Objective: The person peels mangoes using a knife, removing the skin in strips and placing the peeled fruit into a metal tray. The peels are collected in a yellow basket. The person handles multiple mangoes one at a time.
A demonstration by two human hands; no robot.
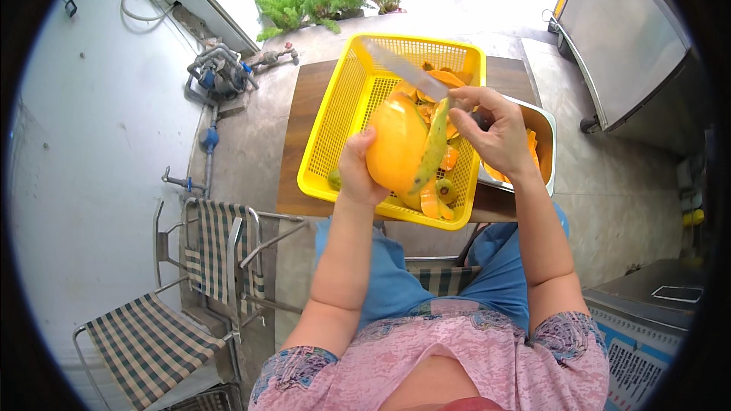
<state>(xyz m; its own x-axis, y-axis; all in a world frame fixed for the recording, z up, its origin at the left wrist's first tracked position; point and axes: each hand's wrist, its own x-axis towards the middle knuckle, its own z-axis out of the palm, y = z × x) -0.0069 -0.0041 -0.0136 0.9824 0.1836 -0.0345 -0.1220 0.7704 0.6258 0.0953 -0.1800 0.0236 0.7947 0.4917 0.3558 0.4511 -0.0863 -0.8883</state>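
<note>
- The left hand point(358, 171) is curved around the lower left side of a large, smooth, orange-yellow fruit point(397, 144), with its thumb up along the side.
- The fruit is held tilted above the middle and near half of a yellow plastic basket point(324, 144) with perforated sides.
- The right hand point(499, 129) is closed around the dark handle of a knife point(403, 68), above the basket's right edge; the blurred blade slants toward the basket's far left corner.
- A long green-and-yellow strip of peel point(433, 148) hangs from beside the right fingertips, along the fruit's right side; whether it is attached to the fruit I cannot tell.
- Inside the basket, orange peelings point(449, 76) lie toward the far right corner, and a round green piece point(445, 190) lies near the near right corner.
- The basket sits on a brown wooden table point(304, 106), with bare wood showing beyond its left edge.
- Just beside the basket's right edge is a metal tray point(554, 148) containing orange pieces point(532, 148).
- The person wears a pink patterned top point(464, 350) and blue trousers point(388, 266).
- Left of the table's near left corner are checked folding chairs point(156, 346); beyond its far edge grow green ferns point(320, 4).
</note>
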